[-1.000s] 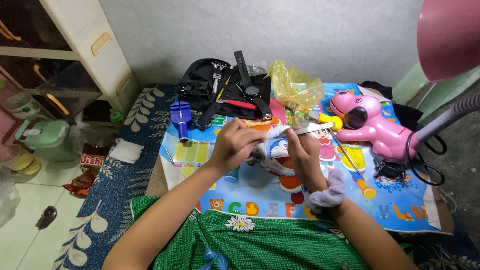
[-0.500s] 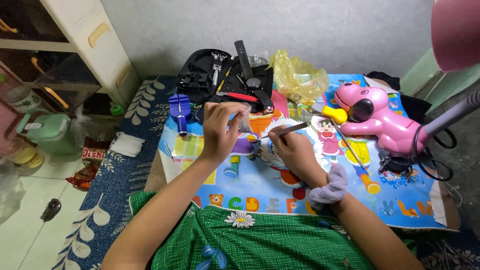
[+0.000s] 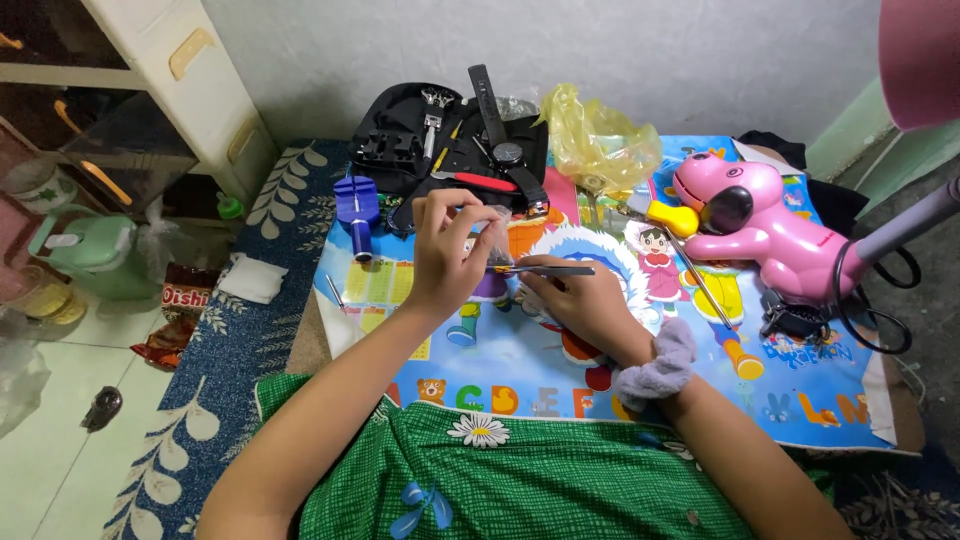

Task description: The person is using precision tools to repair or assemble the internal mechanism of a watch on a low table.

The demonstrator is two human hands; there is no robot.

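Tweezers point(image 3: 555, 270), one pair, in right hand point(image 3: 585, 300) grip; one small bag point(image 3: 497, 232) pinched by left hand point(image 3: 445, 250).

The tweezers point(image 3: 548, 270) look like thin, dull metal; the small bag point(image 3: 497, 232) is clear, shiny plastic. The printed mat point(image 3: 520, 340) on the surface is smooth and glossy. The pink pig toy point(image 3: 760, 215) is glossy plastic, the scrunchie point(image 3: 655, 365) fuzzy cloth, the yellow bag point(image 3: 595, 140) crinkled film.

On the tabletop point(image 3: 600, 395), the tool case point(image 3: 450, 140) lies at 12 o'clock, the bag point(image 3: 595, 140) just right of it, the toy point(image 3: 770, 225) at 2 o'clock, the cabinet point(image 3: 150, 90) at 10 o'clock beyond its edge.
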